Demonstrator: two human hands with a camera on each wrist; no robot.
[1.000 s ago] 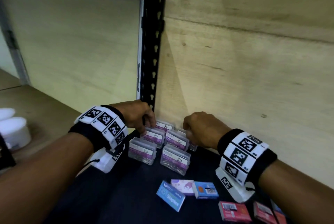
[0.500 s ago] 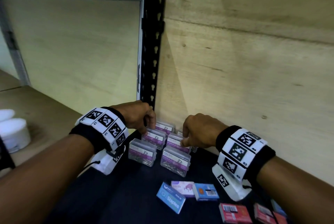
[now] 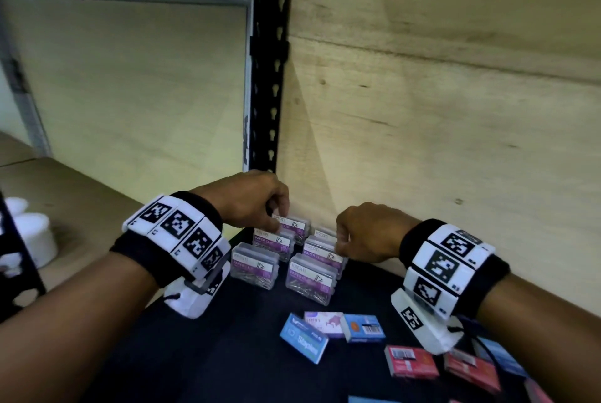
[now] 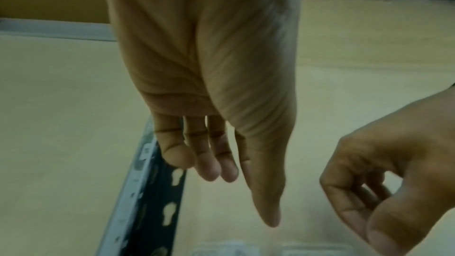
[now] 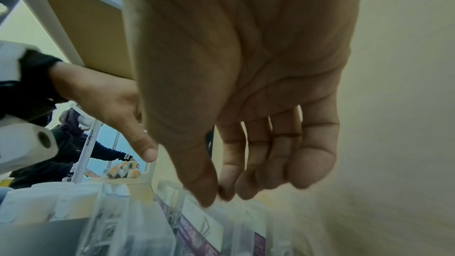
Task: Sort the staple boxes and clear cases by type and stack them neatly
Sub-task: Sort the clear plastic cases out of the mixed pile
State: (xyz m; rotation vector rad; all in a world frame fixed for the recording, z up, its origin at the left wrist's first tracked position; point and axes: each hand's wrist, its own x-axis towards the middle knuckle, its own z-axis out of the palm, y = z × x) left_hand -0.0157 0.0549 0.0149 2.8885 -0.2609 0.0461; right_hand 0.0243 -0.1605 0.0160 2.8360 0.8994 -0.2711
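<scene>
Two hands tidy the paper-clip cases: left hand relaxed, empty, right hand pinching one case; square edges before stacking.

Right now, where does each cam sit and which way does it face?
Head: worn on the head, looking forward and down at the clear cases and staple boxes on the black shelf; both forearms and wristbands show.
Left wrist: under the left hand, looking along its palm toward the upright post.
Right wrist: under the right hand, its fingertips on the cases.
Shared: both wrist views catch the opposite hand.
</scene>
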